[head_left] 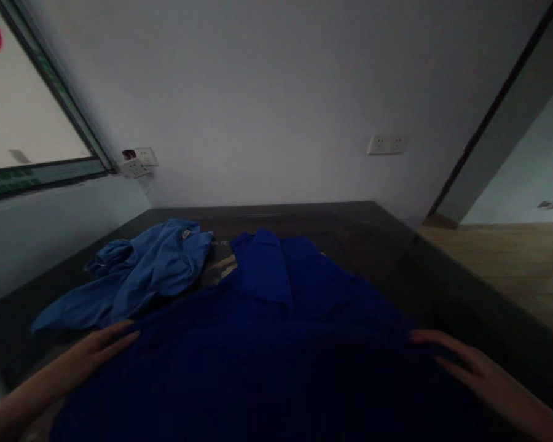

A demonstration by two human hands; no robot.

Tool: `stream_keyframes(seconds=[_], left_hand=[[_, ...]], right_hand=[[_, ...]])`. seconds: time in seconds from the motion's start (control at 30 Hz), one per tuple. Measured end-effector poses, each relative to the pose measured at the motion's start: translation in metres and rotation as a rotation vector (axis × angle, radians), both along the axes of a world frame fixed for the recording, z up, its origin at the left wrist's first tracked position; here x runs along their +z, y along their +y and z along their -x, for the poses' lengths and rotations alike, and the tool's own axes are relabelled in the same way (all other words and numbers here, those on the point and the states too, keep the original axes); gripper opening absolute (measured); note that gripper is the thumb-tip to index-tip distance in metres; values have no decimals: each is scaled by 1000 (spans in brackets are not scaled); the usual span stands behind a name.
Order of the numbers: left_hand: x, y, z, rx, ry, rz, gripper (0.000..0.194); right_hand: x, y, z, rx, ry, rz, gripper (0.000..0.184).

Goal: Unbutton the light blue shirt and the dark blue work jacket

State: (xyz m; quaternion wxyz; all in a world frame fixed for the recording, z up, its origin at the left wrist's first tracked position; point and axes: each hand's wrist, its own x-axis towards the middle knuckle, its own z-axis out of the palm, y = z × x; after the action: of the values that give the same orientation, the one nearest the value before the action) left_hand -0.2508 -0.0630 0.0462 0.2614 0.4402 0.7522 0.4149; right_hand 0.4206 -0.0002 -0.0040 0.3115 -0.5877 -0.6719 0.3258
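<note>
Blue cloth lies between left hand and right hand, fingers parted at its edges, whether pinching I can't tell; seemingly being straightened, it next calls for even tension.

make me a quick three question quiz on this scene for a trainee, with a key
1. True or false: the lighter blue garment lies left of the darker blue garment in the picture.
2. Fill in: on the far wall, right of centre, is a white double ____.
3. Which do the left hand and right hand both touch? a) the lighter blue garment b) the far wall c) the darker blue garment

Key: 1. true; 2. socket; 3. c
</note>
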Motion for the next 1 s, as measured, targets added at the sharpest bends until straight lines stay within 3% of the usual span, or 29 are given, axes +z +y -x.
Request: stream_keyframes(seconds=[0.07,0.17,0.27,0.3,0.37,0.47,0.57,0.67,0.8,0.93,1.0], left_hand=[[10,11,-16,-51,88,136,25],[31,44,-61,-165,258,-2,26],[45,90,-121,-513,316,-143,26],[45,107,-141,-638,320,-169,30],[34,138,-177,-703,417,-195,34],[-3,171,-212,-535,591,-89,43],[-44,185,-221,-410,684,2,53],[-64,189,-215,-372,728,-42,56],[-54,188,-208,-365,784,-79,50],[-37,187,-199,-435,745,-55,37],[-30,188,-188,-404,724,-63,34]], right_hand=[[0,4,4,-27,-64,-83,34],[23,32,33,-87,-113,-249,32],[50,81,83,49,-133,-286,29],[55,99,102,93,-150,-288,29],[54,130,138,123,-256,-297,32],[32,157,180,-1,-440,-248,39],[3,165,200,-102,-495,-295,41],[-16,167,203,-22,-466,-352,47],[-19,171,205,62,-402,-301,40],[-14,175,202,-4,-381,-278,32],[-12,178,190,-86,-370,-287,31]])
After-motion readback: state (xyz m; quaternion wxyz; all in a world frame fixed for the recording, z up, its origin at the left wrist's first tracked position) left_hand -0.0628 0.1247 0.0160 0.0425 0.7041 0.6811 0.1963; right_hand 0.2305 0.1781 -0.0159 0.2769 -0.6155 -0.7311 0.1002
